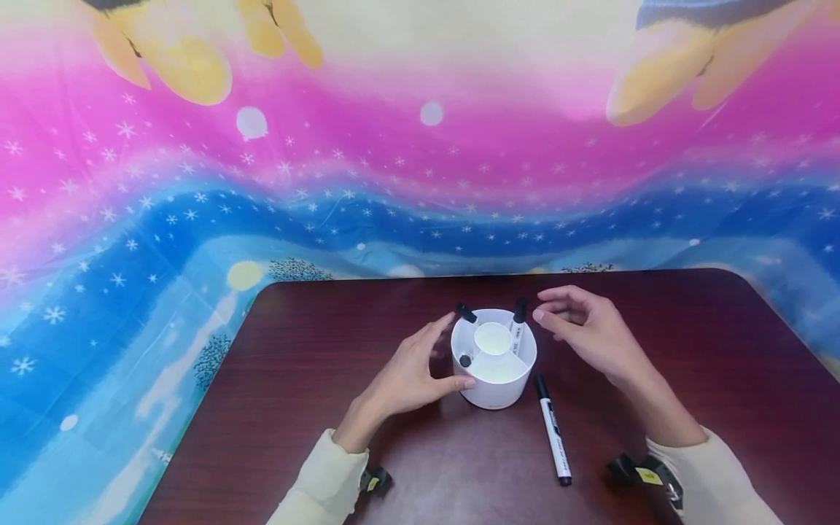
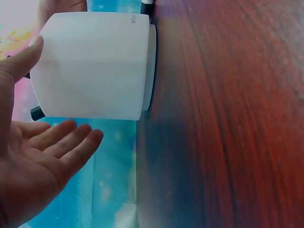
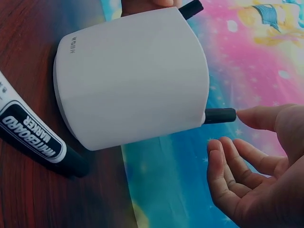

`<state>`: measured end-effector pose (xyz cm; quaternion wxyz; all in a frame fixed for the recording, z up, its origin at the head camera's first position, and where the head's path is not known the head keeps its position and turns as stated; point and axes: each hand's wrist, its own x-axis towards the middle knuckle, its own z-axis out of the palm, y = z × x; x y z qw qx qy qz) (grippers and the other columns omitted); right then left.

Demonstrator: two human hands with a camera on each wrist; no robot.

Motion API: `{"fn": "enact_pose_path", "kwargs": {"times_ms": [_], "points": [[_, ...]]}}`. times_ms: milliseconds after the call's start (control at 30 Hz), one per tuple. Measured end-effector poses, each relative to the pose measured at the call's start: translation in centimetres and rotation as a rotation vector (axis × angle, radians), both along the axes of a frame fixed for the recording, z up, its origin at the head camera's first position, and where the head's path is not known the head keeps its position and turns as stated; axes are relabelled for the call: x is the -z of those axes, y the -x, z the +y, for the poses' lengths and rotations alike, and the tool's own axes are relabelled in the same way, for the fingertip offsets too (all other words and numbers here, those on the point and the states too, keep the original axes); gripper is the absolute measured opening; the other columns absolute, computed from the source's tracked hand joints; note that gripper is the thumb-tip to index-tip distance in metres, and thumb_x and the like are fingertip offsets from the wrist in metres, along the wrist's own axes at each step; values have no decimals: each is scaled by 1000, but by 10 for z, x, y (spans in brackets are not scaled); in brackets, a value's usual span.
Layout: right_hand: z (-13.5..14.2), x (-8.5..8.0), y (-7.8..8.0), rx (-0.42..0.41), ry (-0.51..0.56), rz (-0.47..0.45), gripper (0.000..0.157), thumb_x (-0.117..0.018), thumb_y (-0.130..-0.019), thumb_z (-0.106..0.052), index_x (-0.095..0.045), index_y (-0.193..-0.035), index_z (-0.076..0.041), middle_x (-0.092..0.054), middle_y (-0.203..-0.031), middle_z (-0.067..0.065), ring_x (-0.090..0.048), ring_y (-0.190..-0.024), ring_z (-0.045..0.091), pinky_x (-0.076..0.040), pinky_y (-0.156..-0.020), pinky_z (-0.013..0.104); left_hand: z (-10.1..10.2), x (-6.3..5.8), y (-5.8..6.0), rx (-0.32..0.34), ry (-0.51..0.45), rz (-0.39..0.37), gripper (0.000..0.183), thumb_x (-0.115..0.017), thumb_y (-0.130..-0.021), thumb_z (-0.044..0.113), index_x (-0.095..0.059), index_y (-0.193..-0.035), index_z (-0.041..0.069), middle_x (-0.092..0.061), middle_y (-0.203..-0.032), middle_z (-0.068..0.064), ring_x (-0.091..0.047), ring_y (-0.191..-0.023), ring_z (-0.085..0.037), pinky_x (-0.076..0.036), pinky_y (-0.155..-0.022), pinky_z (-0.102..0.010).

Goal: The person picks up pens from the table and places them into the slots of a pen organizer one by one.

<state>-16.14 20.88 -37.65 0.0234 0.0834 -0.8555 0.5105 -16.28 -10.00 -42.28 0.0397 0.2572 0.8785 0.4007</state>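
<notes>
A white round pen holder (image 1: 494, 394) with a central cup and divided compartments stands on the table. Three markers are in it: one black cap (image 1: 467, 313) leans out at the back left, a marker (image 1: 518, 328) stands at the back right, and a black end (image 1: 465, 361) shows low at the left. My left hand (image 1: 413, 368) spans the holder's left side, thumb at the rim, fingers extended beside the wall. To the right, my right hand (image 1: 587, 328) holds nothing; its thumb tip is right by the back-right marker's cap (image 3: 221, 115), other fingers loosely bent.
A whiteboard marker (image 1: 553, 430) lies on the dark wood table (image 1: 295, 408), just right of the holder and pointing toward the front edge. Behind the table hangs a colourful cloth (image 1: 394, 160) with snowflakes. Black straps with yellow labels are at both wrists.
</notes>
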Motion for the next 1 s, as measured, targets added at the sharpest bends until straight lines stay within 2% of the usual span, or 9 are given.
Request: {"fn": "enact_pose_path", "kwargs": {"times_ms": [100,267,433,567,800,1000], "points": [[5,0,-4,5,-17,1,41,-72,-105,-25,-65,-138,-2,-74,-121,23,-73,-91,0,-64,-78,28,0,-1,1,-7,-15,-2,107,-92,-84,45,-33,-169,18,-58,-154,-6,-68,-129,-22,-57,-111,-44],[14,2,-10,2,-31,-7,42,-72,-105,-25,-64,-139,-2,-74,-122,23,-72,-92,0,-64,-78,28,0,-3,0,-17,14,16,101,-90,-85,49,-38,-167,19,-59,-150,-6,-64,-133,-22,-54,-114,-49],[24,7,-16,-4,-37,-53,45,-71,-105,-26,-62,-142,-1,-73,-124,22,-72,-93,-3,-65,-79,27,0,-2,-2,-16,21,4,96,-90,-86,47,-43,-164,17,-63,-140,0,-69,-121,-18,-60,-106,-43],[31,14,-20,-21,-27,-99,47,-72,-105,-26,-61,-143,-1,-73,-125,22,-73,-95,-2,-65,-80,29,-1,-1,-2,-21,22,-1,93,-90,-86,48,-46,-162,18,-62,-139,2,-70,-119,-17,-61,-104,-39],[37,29,-29,-42,8,-199,51,-71,-105,-26,-57,-146,2,-71,-126,22,-76,-101,9,-66,-82,31,-1,-1,-3,-34,-28,-38,88,-91,-85,47,-48,-158,21,-61,-137,3,-72,-117,-18,-61,-103,-39],[39,41,-36,-69,33,-250,53,-72,-105,-25,-56,-146,5,-72,-124,22,-76,-102,16,-66,-82,34,-1,-1,-2,-24,-21,-38,96,-91,-85,47,-43,-163,16,-61,-133,2,-71,-119,-19,-60,-104,-41]]}}
